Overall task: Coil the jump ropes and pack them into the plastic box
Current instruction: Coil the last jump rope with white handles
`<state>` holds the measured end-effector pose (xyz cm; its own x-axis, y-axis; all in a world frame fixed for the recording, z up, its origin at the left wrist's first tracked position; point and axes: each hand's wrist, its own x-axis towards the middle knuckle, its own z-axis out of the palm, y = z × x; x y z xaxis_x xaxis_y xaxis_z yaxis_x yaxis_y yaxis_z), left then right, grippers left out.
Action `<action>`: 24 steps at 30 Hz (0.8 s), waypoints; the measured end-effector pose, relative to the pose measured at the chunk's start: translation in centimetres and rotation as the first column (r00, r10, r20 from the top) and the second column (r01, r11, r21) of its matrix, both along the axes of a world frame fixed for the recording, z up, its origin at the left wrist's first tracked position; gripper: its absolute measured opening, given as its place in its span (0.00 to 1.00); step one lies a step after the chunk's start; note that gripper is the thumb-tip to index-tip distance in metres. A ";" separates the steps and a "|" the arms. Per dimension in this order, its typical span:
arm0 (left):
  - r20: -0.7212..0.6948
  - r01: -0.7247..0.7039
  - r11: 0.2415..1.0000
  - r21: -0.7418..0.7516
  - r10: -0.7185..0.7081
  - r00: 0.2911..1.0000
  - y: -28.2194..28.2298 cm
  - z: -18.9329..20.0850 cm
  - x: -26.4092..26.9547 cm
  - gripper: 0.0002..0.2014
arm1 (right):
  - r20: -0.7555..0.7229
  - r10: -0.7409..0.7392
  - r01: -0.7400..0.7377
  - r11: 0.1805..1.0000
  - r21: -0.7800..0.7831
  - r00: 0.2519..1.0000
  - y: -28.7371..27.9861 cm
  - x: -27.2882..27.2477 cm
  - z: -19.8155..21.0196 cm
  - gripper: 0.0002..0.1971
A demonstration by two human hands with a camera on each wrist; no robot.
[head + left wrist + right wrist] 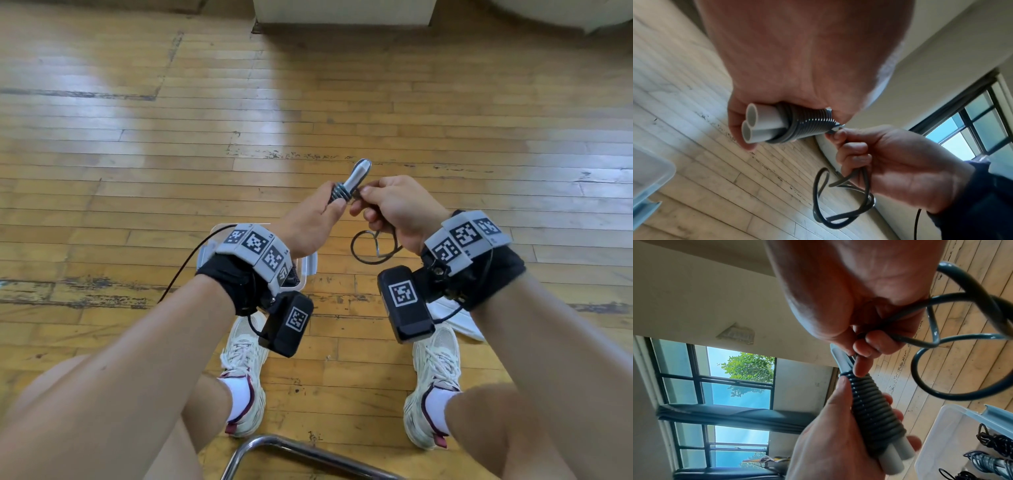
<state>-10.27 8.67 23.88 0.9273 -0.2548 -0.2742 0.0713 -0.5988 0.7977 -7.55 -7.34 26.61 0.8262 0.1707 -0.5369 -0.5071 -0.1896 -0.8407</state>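
The left hand [310, 219] grips two grey handles [764, 124], with the rope [869, 404] wound tightly around them. The right hand [394, 205] pinches the rope just beside the coil; the loose end hangs in loops below it. The box [953, 431] stands on the floor [137, 154], under the left wrist, with coiled ropes inside.

Daylight from the windows [715, 386] throws pale glare patches across the wooden floor [137, 102], bright and evenly lit in the head view. Wide-angle bending curves the floorboards at the edges. Both wrist views run soft, with the nearest palm blurred and the floor washed pale.
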 end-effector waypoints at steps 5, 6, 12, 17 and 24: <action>-0.021 -0.078 0.991 -0.106 0.076 0.997 0.9 0.8 0.0 0.21 | 0.011 0.039 -0.040 0.999 0.027 0.999 -0.2 -0.2 0.0 0.10; -0.023 -0.101 0.986 -0.131 0.099 0.995 0.9 0.9 -0.1 0.25 | 0.009 0.050 -0.050 0.998 0.040 0.999 -0.2 -0.2 0.0 0.10; 0.103 -0.173 0.985 -0.017 0.174 0.979 0.5 0.9 -0.2 0.18 | 0.021 0.161 -0.161 0.987 0.019 0.987 -0.1 -0.4 0.7 0.10; 0.319 -0.203 0.862 0.464 0.051 0.946 -1.0 0.1 -0.8 0.26 | 0.010 0.071 -0.071 0.995 -0.067 0.997 0.7 -0.6 -0.3 0.21; 0.102 -0.092 0.995 -0.026 0.095 0.990 -0.9 0.4 -0.6 0.28 | 0.032 -0.016 0.017 0.999 -0.034 0.999 -0.3 -0.1 -1.4 0.18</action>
